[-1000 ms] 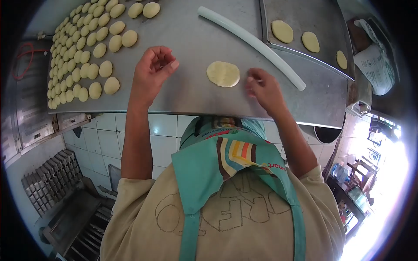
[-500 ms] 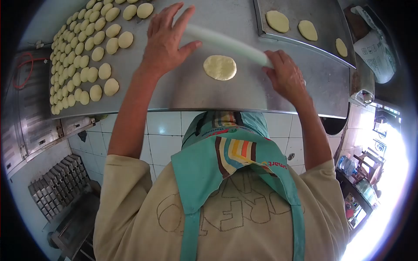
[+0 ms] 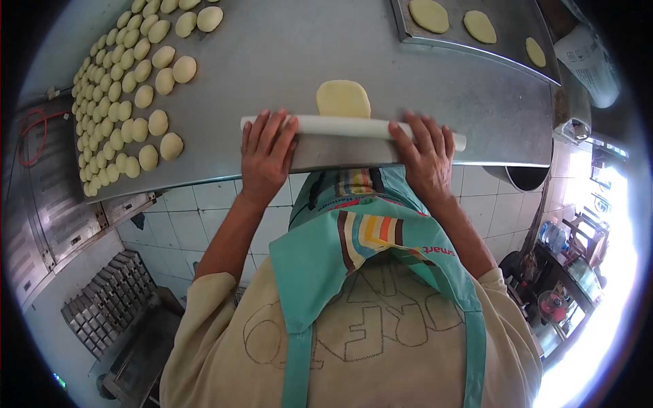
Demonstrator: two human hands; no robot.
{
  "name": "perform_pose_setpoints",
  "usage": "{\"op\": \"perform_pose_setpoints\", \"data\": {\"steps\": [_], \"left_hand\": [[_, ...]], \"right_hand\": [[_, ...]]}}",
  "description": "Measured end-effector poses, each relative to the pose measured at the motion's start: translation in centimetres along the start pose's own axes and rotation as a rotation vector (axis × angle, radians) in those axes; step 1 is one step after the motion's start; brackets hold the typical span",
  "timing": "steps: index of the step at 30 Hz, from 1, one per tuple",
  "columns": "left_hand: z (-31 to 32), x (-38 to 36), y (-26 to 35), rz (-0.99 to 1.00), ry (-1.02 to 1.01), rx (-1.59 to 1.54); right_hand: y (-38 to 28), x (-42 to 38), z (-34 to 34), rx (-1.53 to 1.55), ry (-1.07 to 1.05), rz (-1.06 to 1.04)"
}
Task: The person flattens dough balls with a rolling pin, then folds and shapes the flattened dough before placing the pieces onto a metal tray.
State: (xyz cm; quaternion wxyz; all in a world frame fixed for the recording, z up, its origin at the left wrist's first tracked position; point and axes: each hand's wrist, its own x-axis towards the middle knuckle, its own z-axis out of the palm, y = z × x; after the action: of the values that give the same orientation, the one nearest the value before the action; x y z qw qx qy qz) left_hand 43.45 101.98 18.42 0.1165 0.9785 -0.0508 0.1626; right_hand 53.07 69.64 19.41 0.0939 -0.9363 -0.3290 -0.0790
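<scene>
A white rolling pin (image 3: 343, 127) lies crosswise near the front edge of the metal table. The fingers of my left hand (image 3: 266, 158) curl over its left end. Near its right end, my right hand (image 3: 428, 158) holds it too, with the fingertips slightly blurred. Just beyond the pin is a flattened piece of pale dough (image 3: 343, 98), and the pin covers its near edge. Both wrists come in over the table's front edge.
Many rounded dough balls (image 3: 143, 96) fill the left of the metal table (image 3: 286, 75). A metal tray (image 3: 469, 58) at the back right holds 3 flattened dough pieces. A white printed bag (image 3: 589, 64) stands beyond the tray.
The rolling pin has come down from a slanted position beyond the dough to a nearly level one at its near edge. My left hand, fingers spread before, now grips the pin. The dough looks taller.
</scene>
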Motion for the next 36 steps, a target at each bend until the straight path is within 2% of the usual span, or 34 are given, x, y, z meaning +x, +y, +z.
{"op": "perform_pose_setpoints", "data": {"steps": [1, 4, 7, 8, 10, 12, 15, 18, 21, 24, 25, 27, 31, 34, 36], "left_hand": [[0.1, -0.3, 0.3, -0.01, 0.033, -0.032], [-0.4, 0.5, -0.6, -0.052, -0.069, -0.129], [-2.2, 2.8, -1.4, 0.05, -0.009, -0.134], [-1.8, 3.2, -1.6, 0.042, -0.057, -0.097], [-0.1, 5.6, -2.6, 0.04, -0.147, -0.018], [1.3, 8.6, -3.6, 0.03, -0.12, 0.065], [3.4, 11.1, -4.9, 0.004, -0.127, 0.159], [4.5, 14.5, -6.1, -0.045, -0.094, 0.206], [5.0, 16.0, -6.7, -0.072, -0.083, 0.175], [3.6, 16.5, -7.2, -0.078, -0.097, 0.037], [2.8, 16.6, -7.0, -0.081, -0.107, -0.025], [1.0, 16.8, -6.0, 0.064, -0.057, -0.02], [-2.7, 16.8, -2.9, 0.269, -0.004, 0.103], [-2.7, 16.6, -3.0, 0.376, -0.19, 0.02], [-2.3, 17.0, -3.4, 0.442, -0.242, -0.012]], "right_hand": [[0.3, -0.5, 0.1, 0.025, -0.009, -0.017], [1.5, -0.3, -1.1, 0.092, -0.079, -0.06], [2.1, 1.9, -3.0, 0.157, -0.079, -0.052], [2.2, 2.5, -3.1, 0.182, -0.069, -0.042], [2.6, 4.2, -1.2, -0.014, -0.035, -0.011], [3.0, 6.8, 1.1, -0.153, 0.051, 0.037], [4.4, 10.9, 0.7, -0.105, -0.021, 0.13], [5.9, 13.0, 1.1, -0.073, 0.002, 0.173], [7.2, 13.2, -0.2, 0.015, -0.07, -0.026], [8.6, 12.2, -1.2, 0.103, -0.235, -0.083], [8.8, 11.7, -1.7, 0.135, -0.209, -0.061], [8.8, 10.6, -2.9, 0.2, -0.162, -0.024], [7.3, 7.6, -6.1, 0.569, -0.31, 0.152], [5.1, 4.2, -6.6, 0.791, -0.366, 0.272], [3.0, 1.6, -5.9, 0.883, -0.354, 0.325]]}}
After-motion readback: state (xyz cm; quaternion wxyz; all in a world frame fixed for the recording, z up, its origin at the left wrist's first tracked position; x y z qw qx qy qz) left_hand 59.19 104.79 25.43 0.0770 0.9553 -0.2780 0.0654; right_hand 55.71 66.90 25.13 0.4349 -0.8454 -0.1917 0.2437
